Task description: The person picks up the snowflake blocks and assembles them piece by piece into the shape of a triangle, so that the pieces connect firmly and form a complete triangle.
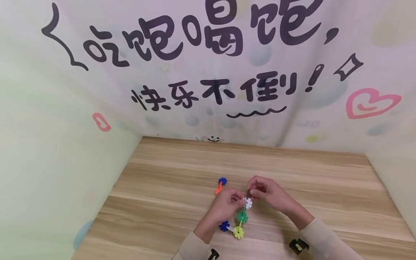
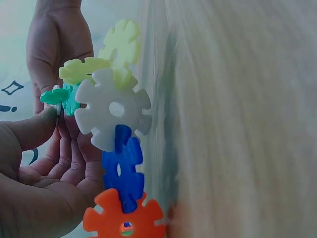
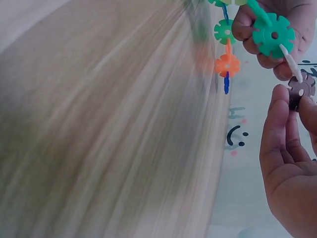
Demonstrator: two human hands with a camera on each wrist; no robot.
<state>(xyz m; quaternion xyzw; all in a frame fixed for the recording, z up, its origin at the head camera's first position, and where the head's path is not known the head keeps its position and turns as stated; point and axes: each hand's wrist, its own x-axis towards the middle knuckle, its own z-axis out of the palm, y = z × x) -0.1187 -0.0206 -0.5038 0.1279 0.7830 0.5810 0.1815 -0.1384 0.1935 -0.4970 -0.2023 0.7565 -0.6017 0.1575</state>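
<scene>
A chain of notched plastic discs runs around my left hand (image 1: 225, 206). The fingertips of that hand pinch the white disc (image 1: 248, 203) at one end. Below it hang a green disc (image 1: 242, 217) and a yellow disc (image 1: 238, 232), then a blue disc (image 1: 224, 226) partly behind the wrist. On the far side, an orange disc (image 1: 219, 188) and another blue disc (image 1: 222, 181) show. My right hand (image 3: 285, 158) pinches a dark brown disc (image 3: 303, 89) between thumb and fingers. That disc meets the edge of the white one in the right wrist view.
Under the hands lies a wood-grain table (image 1: 162, 173). A pale printed cloth wall (image 1: 195, 122) rises along its far edge, with another wall (image 1: 65, 162) at the left. A black device (image 1: 299, 246) sits by the right wrist.
</scene>
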